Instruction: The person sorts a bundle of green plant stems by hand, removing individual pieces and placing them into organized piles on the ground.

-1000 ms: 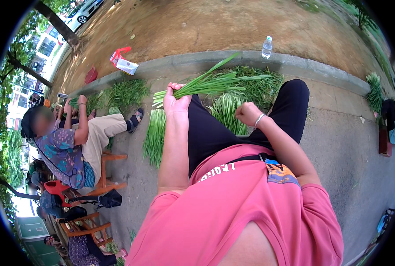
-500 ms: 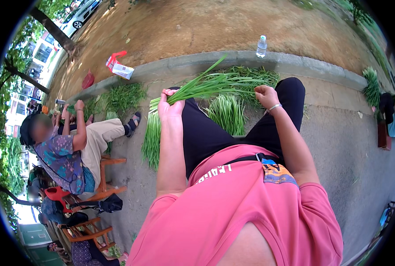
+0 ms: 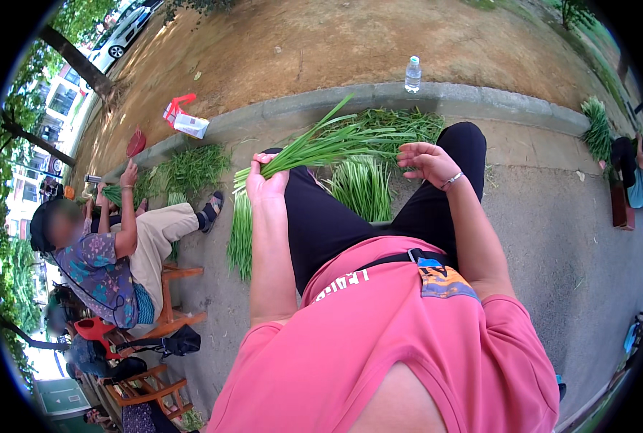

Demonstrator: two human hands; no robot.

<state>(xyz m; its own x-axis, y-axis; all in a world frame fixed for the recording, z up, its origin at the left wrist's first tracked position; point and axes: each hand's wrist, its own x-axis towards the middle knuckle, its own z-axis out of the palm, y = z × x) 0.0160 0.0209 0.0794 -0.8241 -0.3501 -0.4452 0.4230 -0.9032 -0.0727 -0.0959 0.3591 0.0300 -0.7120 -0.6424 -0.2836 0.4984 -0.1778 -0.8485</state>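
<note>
My left hand (image 3: 267, 184) is closed round the pale root ends of a bunch of garlic chives (image 3: 314, 148). The long green leaves fan out to the right above my knees. Beside the leaf tips, my right hand (image 3: 429, 163) hangs over my right knee with its fingers spread and nothing visible in them. Between my legs stands a bundle of chives with pale ends (image 3: 362, 190). Another bundle (image 3: 240, 234) lies to the left of my left forearm. Loose green leaves (image 3: 415, 125) are heaped on the ground beyond my knees.
A concrete kerb (image 3: 292, 110) runs across beyond the heap, with a water bottle (image 3: 413, 75) on it. A red-and-white bag (image 3: 186, 119) lies near the kerb on the left. A seated co-worker (image 3: 112, 252) handles greens at left, near wooden chairs (image 3: 164, 302).
My right hand has gone from closed fingers to spread ones, by the leaf tips. My left hand keeps its hold on the chives. The co-worker's raised hand has shifted slightly.
</note>
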